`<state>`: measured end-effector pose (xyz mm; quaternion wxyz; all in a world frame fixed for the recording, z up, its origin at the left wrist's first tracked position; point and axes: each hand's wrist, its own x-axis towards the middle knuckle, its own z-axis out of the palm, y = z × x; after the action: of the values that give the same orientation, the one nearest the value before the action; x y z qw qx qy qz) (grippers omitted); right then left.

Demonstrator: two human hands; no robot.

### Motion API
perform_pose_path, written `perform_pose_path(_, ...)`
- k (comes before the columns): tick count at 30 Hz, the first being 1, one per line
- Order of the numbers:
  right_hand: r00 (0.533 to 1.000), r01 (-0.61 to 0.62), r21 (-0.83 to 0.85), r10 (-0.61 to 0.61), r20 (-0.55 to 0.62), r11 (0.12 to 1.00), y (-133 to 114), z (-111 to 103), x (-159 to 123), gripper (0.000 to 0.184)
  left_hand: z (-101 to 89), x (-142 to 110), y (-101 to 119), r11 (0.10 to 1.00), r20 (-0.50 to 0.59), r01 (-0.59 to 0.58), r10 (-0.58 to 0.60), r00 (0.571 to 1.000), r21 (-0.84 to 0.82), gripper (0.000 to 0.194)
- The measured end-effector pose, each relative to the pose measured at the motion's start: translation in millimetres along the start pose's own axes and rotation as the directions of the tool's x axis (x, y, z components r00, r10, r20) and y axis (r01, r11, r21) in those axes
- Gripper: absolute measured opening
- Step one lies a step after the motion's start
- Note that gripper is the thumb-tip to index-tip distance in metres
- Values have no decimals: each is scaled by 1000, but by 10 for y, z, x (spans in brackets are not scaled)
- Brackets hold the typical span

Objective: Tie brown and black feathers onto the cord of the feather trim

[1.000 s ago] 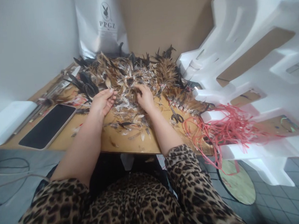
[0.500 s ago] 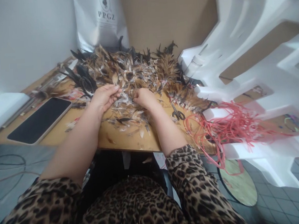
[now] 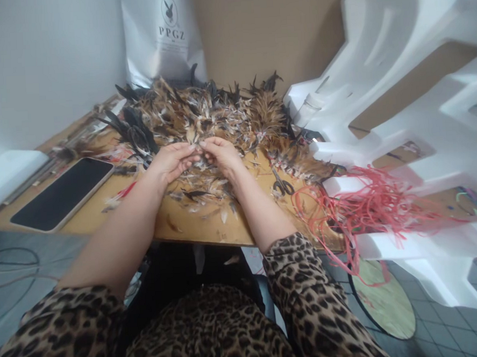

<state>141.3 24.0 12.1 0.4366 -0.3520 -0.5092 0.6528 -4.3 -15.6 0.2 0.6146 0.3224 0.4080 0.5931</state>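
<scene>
A wide heap of brown, black and white feathers (image 3: pixel 226 114) covers the back of the wooden table (image 3: pixel 209 229). At its front edge my left hand (image 3: pixel 177 159) pinches a small feather (image 3: pixel 193 135) between thumb and fingers. Close beside it, my right hand (image 3: pixel 219 152) has thumb and forefinger pressed together at the same spot, the fingertips of both hands nearly touching. The quill end between the fingertips is too small to make out clearly. Loose feathers lie below both hands.
A phone (image 3: pixel 64 194) lies at the left. Black-handled scissors (image 3: pixel 282 182) rest right of my right arm. Red ribbon strips (image 3: pixel 365 206) hang over white foam pieces (image 3: pixel 424 242) at the right. Behind the heap stands a white bag (image 3: pixel 162 54).
My right hand has lifted out of the feathers and come left to meet my left hand. The left hand has shifted slightly right, and the view has tilted a little.
</scene>
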Motion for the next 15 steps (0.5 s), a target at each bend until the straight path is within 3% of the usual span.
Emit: perform_pose_path(15, 972, 220, -177, -230, -40, 959, 103, 35, 18, 28, 31, -8, 0, 999, 1, -8, 8, 1000, 43, 5)
